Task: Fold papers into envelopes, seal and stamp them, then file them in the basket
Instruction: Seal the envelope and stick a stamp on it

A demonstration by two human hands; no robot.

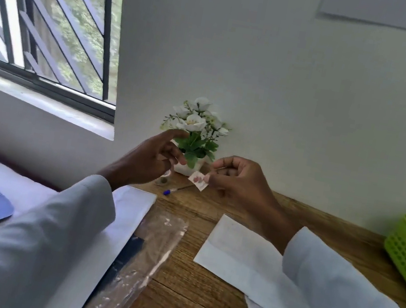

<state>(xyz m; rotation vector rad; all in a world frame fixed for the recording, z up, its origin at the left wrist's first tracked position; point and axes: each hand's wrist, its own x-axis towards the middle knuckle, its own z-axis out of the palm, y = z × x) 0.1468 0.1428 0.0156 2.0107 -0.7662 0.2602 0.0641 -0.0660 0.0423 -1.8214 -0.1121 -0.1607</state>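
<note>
Centrally in the head view, the right hand (pixel 235 177) pinches a small white stamp (pixel 198 180) between thumb and fingertips, held above the wooden desk (pixel 197 302). The left hand (pixel 154 156), just left of it, is empty with fingers loosely spread. A folded white envelope (pixel 236 252) lies on the desk at lower centre-right, partly under the right sleeve (pixel 350 296). A green basket (pixel 405 260) sits at the right edge. A blue pen (pixel 176 189) lies below the hands.

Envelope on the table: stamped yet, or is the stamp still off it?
Off it. The stamp is pinched in the right hand, raised above the table; the envelope lies flat below.
</note>
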